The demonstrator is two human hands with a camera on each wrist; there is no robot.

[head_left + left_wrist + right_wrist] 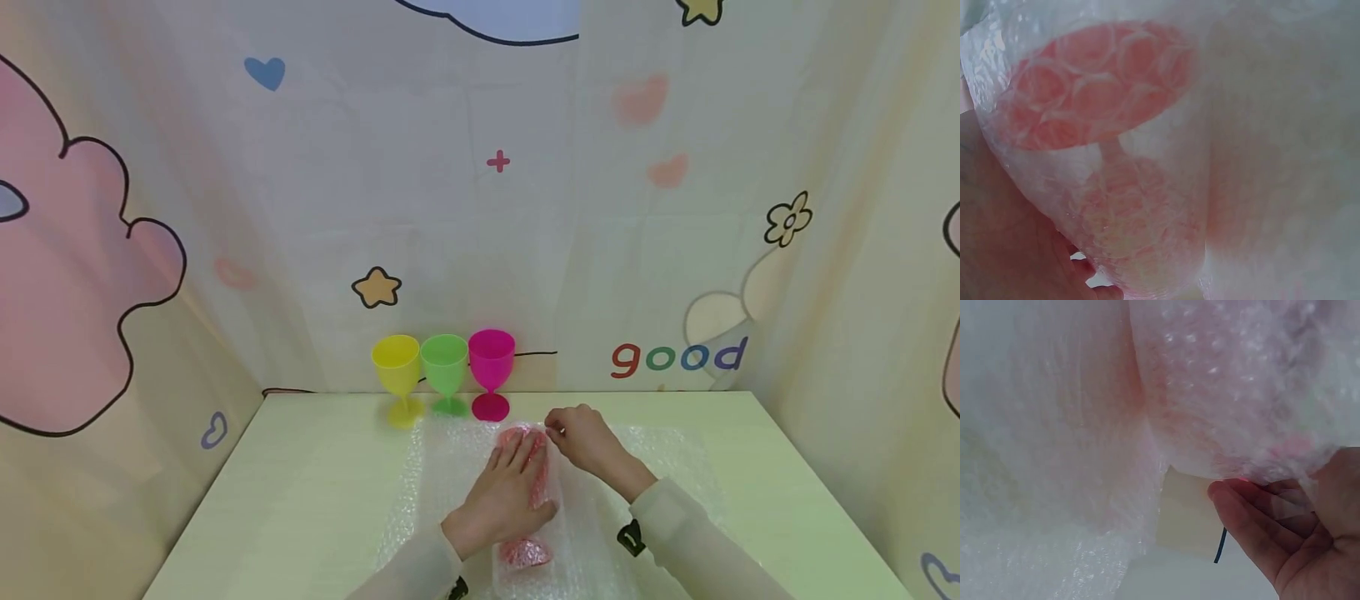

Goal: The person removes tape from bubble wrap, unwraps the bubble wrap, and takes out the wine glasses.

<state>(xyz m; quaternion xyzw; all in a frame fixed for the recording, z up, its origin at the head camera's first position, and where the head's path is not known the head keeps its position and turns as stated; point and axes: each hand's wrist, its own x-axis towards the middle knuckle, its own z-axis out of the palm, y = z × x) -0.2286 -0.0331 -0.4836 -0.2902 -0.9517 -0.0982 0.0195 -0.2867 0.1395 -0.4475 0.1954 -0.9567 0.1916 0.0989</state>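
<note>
A pinkish-red goblet (525, 552) lies on its side, rolled in bubble wrap (442, 475) spread over the table. Through the layers in the left wrist view show its round red base (1094, 87), the short stem and the cup. My left hand (504, 504) rests flat on the wrapped goblet, fingers spread along it and thumb out to the right. At the far end of the roll, my right hand (588, 440) pinches the wrap's edge with thumb and curled fingers. In the right wrist view, the fingertips (1225, 490) meet at the film's edge.
Behind the wrap, yellow (396, 367), green (445, 367) and magenta (491, 358) goblets stand upright in a row near the table's back edge. A printed curtain (525, 233) hangs behind and at both sides of the pale table (277, 500).
</note>
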